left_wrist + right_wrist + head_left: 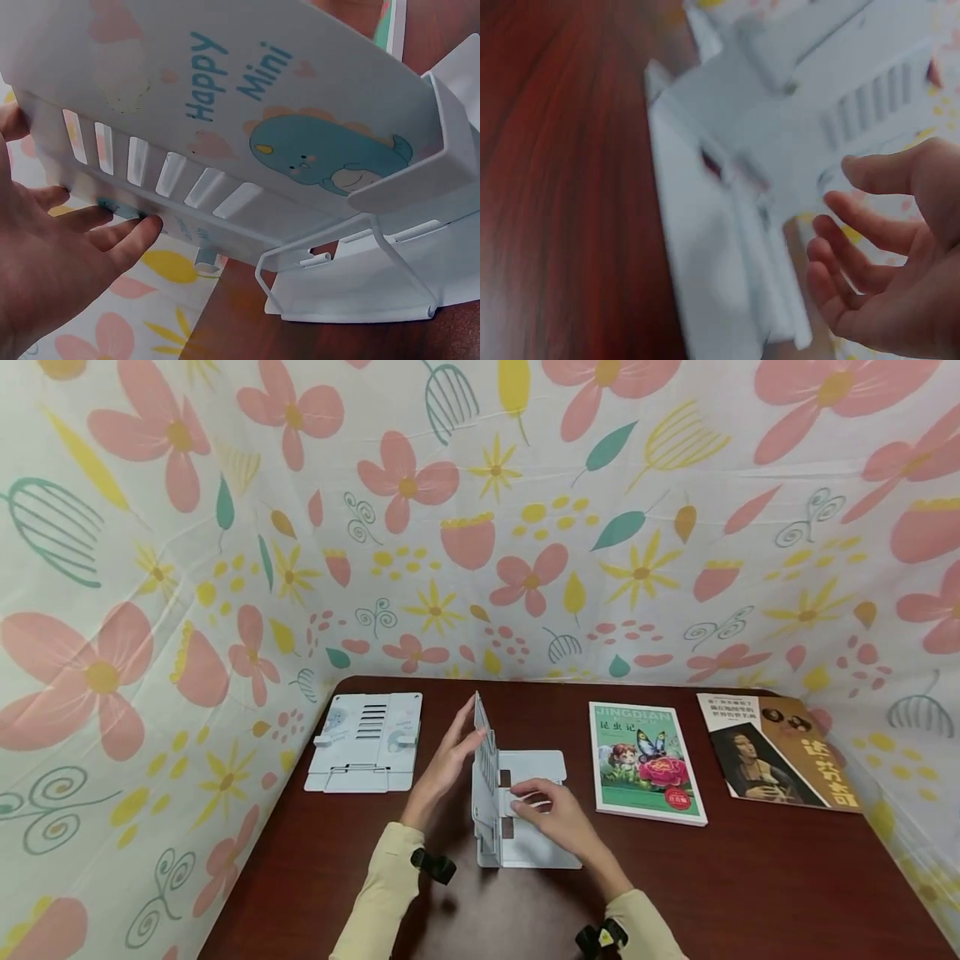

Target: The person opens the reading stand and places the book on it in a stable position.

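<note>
A white folding book stand stands half unfolded at the table's middle, its slotted panel upright above a flat base. In the left wrist view the panel carries a blue dinosaur and the words "Happy Mini", with a wire support below. My left hand is left of the panel, its fingertips resting against the slotted face near the edge. Over the base, my right hand hovers by the back of the panel. Its curved fingers stand apart from the thumb with nothing between them.
Another white book stand lies folded flat at left. To the right are a green-covered book with a butterfly and, farther right, a brown and white book with a portrait. Flower-patterned cloth rises behind the dark wooden table.
</note>
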Demonstrator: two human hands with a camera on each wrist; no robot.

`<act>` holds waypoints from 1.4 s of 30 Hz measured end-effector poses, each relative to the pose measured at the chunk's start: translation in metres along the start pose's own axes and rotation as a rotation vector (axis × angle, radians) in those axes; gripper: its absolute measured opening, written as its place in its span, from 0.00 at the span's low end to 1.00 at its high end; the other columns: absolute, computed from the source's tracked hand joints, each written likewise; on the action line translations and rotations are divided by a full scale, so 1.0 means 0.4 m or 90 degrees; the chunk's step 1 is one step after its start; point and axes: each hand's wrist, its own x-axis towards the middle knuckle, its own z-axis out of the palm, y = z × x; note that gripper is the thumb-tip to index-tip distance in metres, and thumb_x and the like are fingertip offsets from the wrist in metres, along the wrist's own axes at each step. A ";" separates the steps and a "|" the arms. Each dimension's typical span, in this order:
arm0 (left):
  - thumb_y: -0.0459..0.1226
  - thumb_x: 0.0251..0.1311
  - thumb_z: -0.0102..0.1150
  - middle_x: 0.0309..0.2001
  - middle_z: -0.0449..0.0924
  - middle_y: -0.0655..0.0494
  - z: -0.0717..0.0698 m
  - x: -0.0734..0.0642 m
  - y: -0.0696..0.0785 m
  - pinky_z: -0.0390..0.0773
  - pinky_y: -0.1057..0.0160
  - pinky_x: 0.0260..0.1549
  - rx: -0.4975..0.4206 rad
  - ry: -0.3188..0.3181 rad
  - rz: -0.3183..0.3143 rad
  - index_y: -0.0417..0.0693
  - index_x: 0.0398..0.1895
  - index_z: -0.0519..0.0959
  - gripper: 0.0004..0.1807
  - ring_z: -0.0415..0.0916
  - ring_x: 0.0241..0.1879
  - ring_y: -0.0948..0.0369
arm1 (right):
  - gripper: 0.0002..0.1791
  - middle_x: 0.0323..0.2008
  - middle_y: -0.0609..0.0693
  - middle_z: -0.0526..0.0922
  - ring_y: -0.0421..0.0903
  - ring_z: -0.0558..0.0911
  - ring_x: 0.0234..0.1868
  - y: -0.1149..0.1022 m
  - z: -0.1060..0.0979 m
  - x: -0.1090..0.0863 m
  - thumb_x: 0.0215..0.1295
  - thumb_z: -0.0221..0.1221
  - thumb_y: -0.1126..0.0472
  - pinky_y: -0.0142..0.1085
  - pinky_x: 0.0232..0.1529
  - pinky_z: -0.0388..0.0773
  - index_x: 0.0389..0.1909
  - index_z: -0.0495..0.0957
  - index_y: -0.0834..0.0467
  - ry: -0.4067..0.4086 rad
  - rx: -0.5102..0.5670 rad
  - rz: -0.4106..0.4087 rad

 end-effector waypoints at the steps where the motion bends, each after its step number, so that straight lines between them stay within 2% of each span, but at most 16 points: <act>1: 0.39 0.77 0.43 0.83 0.39 0.46 0.001 0.002 0.001 0.55 0.35 0.73 0.000 -0.004 -0.003 0.56 0.84 0.44 0.36 0.52 0.77 0.41 | 0.13 0.45 0.58 0.87 0.51 0.87 0.44 0.016 -0.009 0.000 0.66 0.67 0.61 0.36 0.45 0.83 0.48 0.84 0.63 0.011 -0.032 0.023; 4: 0.37 0.77 0.42 0.83 0.36 0.45 0.000 0.011 0.002 0.53 0.34 0.73 -0.005 -0.019 -0.012 0.52 0.84 0.42 0.36 0.46 0.79 0.41 | 0.11 0.41 0.54 0.88 0.48 0.86 0.40 0.057 -0.031 -0.010 0.64 0.68 0.61 0.34 0.39 0.82 0.44 0.85 0.62 0.011 -0.112 0.069; 8: 0.37 0.77 0.41 0.83 0.35 0.45 -0.003 0.020 0.001 0.51 0.32 0.73 -0.014 -0.030 -0.018 0.49 0.83 0.41 0.36 0.44 0.80 0.40 | 0.08 0.36 0.51 0.86 0.43 0.82 0.36 0.093 -0.042 -0.027 0.60 0.69 0.64 0.33 0.36 0.79 0.39 0.86 0.61 -0.017 -0.184 0.067; 13: 0.39 0.78 0.40 0.83 0.39 0.49 0.005 0.024 -0.003 0.52 0.32 0.73 -0.020 -0.016 -0.011 0.56 0.83 0.45 0.34 0.48 0.79 0.41 | 0.05 0.28 0.47 0.80 0.39 0.75 0.30 0.114 -0.041 -0.030 0.56 0.68 0.71 0.31 0.32 0.74 0.31 0.85 0.59 -0.010 -0.234 0.045; 18: 0.41 0.78 0.40 0.82 0.47 0.47 0.017 0.025 -0.009 0.58 0.39 0.72 -0.066 -0.011 -0.004 0.57 0.83 0.48 0.33 0.56 0.76 0.42 | 0.09 0.23 0.45 0.75 0.38 0.70 0.26 0.121 -0.039 -0.024 0.58 0.66 0.73 0.29 0.28 0.69 0.25 0.80 0.58 -0.013 -0.262 0.058; 26: 0.42 0.78 0.40 0.82 0.47 0.47 0.022 0.026 -0.012 0.56 0.40 0.73 -0.071 -0.005 0.003 0.57 0.83 0.48 0.33 0.54 0.77 0.44 | 0.06 0.24 0.46 0.75 0.38 0.70 0.26 0.132 -0.052 -0.022 0.61 0.64 0.72 0.29 0.28 0.68 0.29 0.80 0.60 -0.033 -0.220 0.055; 33: 0.42 0.78 0.40 0.82 0.47 0.48 0.030 0.027 -0.010 0.58 0.45 0.72 -0.065 0.003 -0.003 0.57 0.83 0.49 0.33 0.54 0.76 0.46 | 0.02 0.27 0.48 0.77 0.40 0.72 0.29 0.147 -0.073 -0.026 0.65 0.64 0.67 0.29 0.30 0.71 0.34 0.81 0.61 -0.063 -0.125 0.082; 36: 0.41 0.78 0.41 0.81 0.48 0.47 0.039 0.030 -0.007 0.58 0.43 0.72 -0.075 0.007 -0.003 0.56 0.83 0.49 0.33 0.55 0.75 0.43 | 0.03 0.29 0.49 0.79 0.42 0.73 0.31 0.152 -0.082 -0.025 0.66 0.64 0.66 0.29 0.32 0.71 0.35 0.82 0.62 -0.072 -0.094 0.090; 40: 0.41 0.78 0.42 0.82 0.47 0.49 0.057 0.034 0.001 0.58 0.38 0.72 -0.045 0.003 -0.007 0.57 0.83 0.50 0.33 0.56 0.76 0.42 | 0.03 0.30 0.49 0.79 0.42 0.73 0.32 0.160 -0.087 -0.025 0.67 0.64 0.66 0.29 0.32 0.71 0.36 0.82 0.63 -0.077 -0.087 0.087; 42: 0.43 0.78 0.43 0.82 0.46 0.52 0.067 0.036 0.007 0.59 0.36 0.72 -0.004 -0.002 -0.012 0.60 0.83 0.50 0.33 0.57 0.76 0.43 | 0.05 0.30 0.49 0.79 0.41 0.73 0.32 0.163 -0.087 -0.025 0.68 0.63 0.65 0.29 0.33 0.71 0.36 0.82 0.64 -0.077 -0.087 0.081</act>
